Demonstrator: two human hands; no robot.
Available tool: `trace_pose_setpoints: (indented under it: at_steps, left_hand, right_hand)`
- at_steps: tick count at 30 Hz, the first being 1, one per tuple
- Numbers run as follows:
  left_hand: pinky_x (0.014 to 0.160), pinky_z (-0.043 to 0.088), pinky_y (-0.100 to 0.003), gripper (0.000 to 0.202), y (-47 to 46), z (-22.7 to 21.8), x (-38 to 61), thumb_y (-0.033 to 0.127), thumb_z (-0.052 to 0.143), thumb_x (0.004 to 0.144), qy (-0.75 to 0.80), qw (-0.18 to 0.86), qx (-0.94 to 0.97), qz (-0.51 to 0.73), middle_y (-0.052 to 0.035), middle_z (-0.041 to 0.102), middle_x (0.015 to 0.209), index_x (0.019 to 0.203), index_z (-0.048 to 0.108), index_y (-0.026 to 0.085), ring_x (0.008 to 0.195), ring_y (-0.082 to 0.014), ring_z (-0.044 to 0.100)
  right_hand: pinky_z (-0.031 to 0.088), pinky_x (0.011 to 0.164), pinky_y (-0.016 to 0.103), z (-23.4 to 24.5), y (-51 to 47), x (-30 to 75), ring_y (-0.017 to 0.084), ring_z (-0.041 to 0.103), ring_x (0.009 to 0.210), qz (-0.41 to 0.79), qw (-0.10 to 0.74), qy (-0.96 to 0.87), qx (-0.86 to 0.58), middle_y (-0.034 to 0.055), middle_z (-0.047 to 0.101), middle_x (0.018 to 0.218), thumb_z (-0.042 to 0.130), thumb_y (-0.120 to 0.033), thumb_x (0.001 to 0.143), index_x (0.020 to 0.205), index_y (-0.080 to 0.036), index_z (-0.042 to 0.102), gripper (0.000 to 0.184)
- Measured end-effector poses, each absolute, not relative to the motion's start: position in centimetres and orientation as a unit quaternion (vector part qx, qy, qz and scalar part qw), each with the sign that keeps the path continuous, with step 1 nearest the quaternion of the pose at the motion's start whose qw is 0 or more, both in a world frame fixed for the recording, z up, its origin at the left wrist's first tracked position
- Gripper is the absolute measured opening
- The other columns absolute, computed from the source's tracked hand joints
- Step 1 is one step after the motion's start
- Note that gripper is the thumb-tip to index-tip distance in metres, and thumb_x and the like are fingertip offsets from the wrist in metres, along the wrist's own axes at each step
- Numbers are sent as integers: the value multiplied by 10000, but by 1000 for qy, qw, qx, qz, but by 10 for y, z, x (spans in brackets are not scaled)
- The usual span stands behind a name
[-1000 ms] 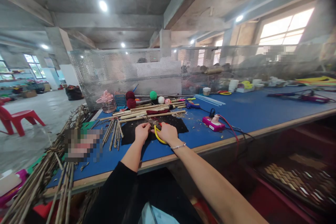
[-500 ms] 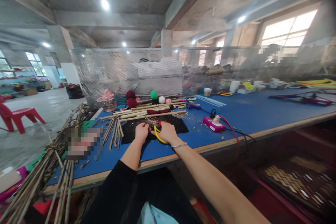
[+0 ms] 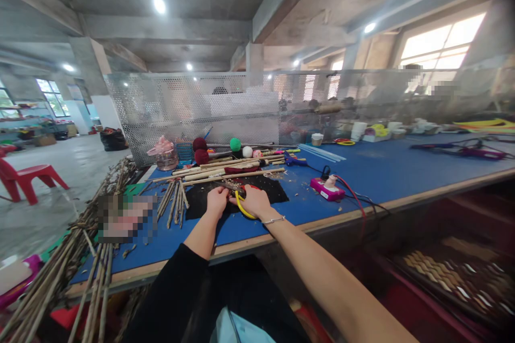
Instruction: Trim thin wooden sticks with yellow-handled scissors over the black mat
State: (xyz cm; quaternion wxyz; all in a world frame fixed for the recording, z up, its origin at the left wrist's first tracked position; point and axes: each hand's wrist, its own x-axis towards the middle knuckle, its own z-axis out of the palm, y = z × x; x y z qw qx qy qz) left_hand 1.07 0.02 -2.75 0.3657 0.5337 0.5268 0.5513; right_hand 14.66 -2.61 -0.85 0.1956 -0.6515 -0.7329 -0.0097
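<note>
My left hand [image 3: 216, 201] and my right hand [image 3: 254, 201] rest close together on a black mat [image 3: 273, 190] on the blue table [image 3: 374, 171]. My right hand is closed round yellow-handled cutters [image 3: 240, 207]; a red handle shows past its fingers. My left hand is closed on a thin stick [image 3: 226, 186] that runs toward the cutters. The cutter jaws are hidden between the hands.
Long bamboo sticks [image 3: 229, 170] lie behind the mat, short sticks [image 3: 174, 201] to its left. Yarn balls [image 3: 200, 151] and a glass jar [image 3: 166, 161] stand farther back. A pink device [image 3: 326, 190] with a red cable sits on the right. Bundles of sticks [image 3: 68, 262] overhang the left edge.
Both hands have stayed on the mat, edging slightly away from me; the grip on cutters and stick is unchanged.
</note>
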Motion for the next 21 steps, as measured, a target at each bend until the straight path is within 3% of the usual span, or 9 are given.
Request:
trace_pose_setpoints:
  at_steps: [21]
  left_hand:
    - [478,389,-199,158,-6,-18,16,217,504,648,541,372,497,567,-26,589,537,612,627,124,489,-114,533]
  right_hand:
    - [401,707,302,1,-34,145,239,597,835,-6,161,-733,-661,123,638,878,343,-708,692,919,-178,560,616]
